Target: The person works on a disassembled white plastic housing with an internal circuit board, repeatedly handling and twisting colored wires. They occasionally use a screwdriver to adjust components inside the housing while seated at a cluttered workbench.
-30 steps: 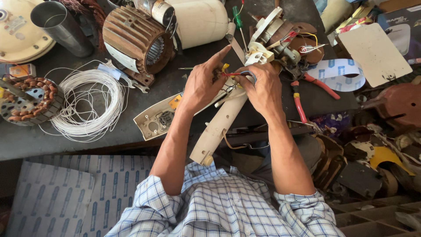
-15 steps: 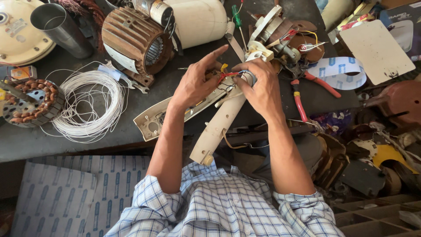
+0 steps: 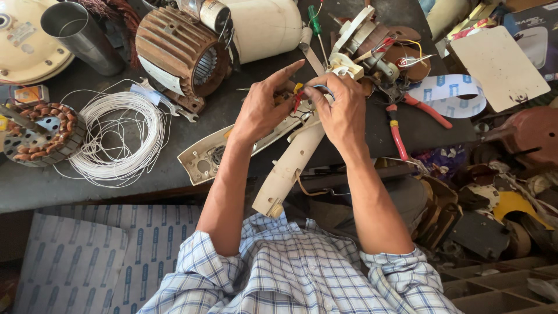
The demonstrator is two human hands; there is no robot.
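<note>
My left hand [image 3: 264,104] and my right hand [image 3: 343,107] meet over the dark workbench [image 3: 192,145], both pinching a small bundle of coloured wires [image 3: 302,96], red, yellow and blue, between the fingertips. The left index finger points outward. Under the hands lies a long cream plastic housing [image 3: 290,168] that sticks out over the bench's front edge. A second cream housing half [image 3: 206,157] with round holes lies beside it to the left.
A coil of white wire [image 3: 119,136] and a copper-wound stator [image 3: 40,131] lie at the left. A rusty ribbed motor body [image 3: 180,55] and steel cup [image 3: 78,35] stand behind. Red-handled pliers [image 3: 401,131] and a green screwdriver [image 3: 315,23] lie right. Scrap parts crowd the floor [image 3: 500,197].
My hands have stayed over the cream housing. The fingers have shifted slightly on the wires, and the left index finger now sticks out straighter.
</note>
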